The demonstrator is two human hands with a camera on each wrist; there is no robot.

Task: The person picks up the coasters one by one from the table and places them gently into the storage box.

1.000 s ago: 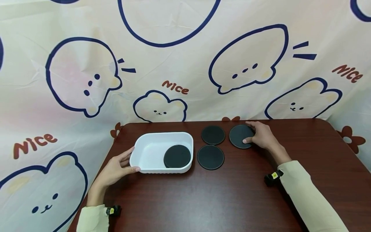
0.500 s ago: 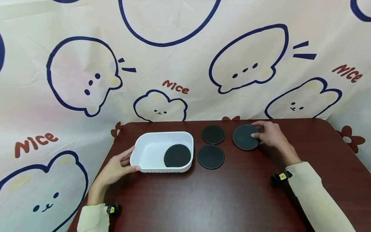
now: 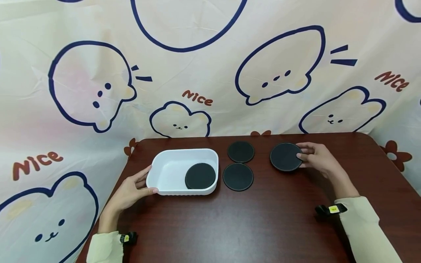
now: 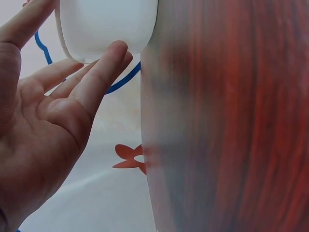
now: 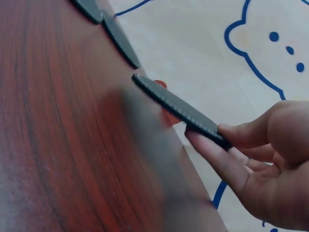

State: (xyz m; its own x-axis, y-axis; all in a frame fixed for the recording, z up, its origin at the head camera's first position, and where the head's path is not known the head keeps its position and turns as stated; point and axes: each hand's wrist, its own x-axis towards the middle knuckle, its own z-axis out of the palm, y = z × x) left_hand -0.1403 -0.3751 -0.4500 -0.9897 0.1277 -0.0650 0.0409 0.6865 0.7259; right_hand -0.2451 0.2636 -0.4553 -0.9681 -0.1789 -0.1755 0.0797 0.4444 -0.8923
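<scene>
My right hand (image 3: pixel 317 159) pinches a round black coaster (image 3: pixel 285 157) by its right edge, thumb on top and fingers underneath. In the right wrist view this coaster (image 5: pixel 178 106) with a stitched edge is tilted, raised off the table. My left hand (image 3: pixel 128 191) grips the left end of a white plastic tub (image 3: pixel 164 171), thumb at the front corner and fingers along the side. One black coaster (image 3: pixel 200 176) lies inside the tub at its right. Two more, a back coaster (image 3: pixel 241 151) and a front coaster (image 3: pixel 238 177), lie on the table right of the tub.
The dark brown wooden table (image 3: pixel 213 226) ends at the back against a cream curtain (image 3: pixel 223 73) printed with blue-outlined cartoon figures. The two table coasters stand between the tub and the coaster in my right hand.
The right hand has moved right with its coaster, which has come up from the table. Its thumb has shifted from the coaster's face to its right edge. The left hand and tub have stayed put.
</scene>
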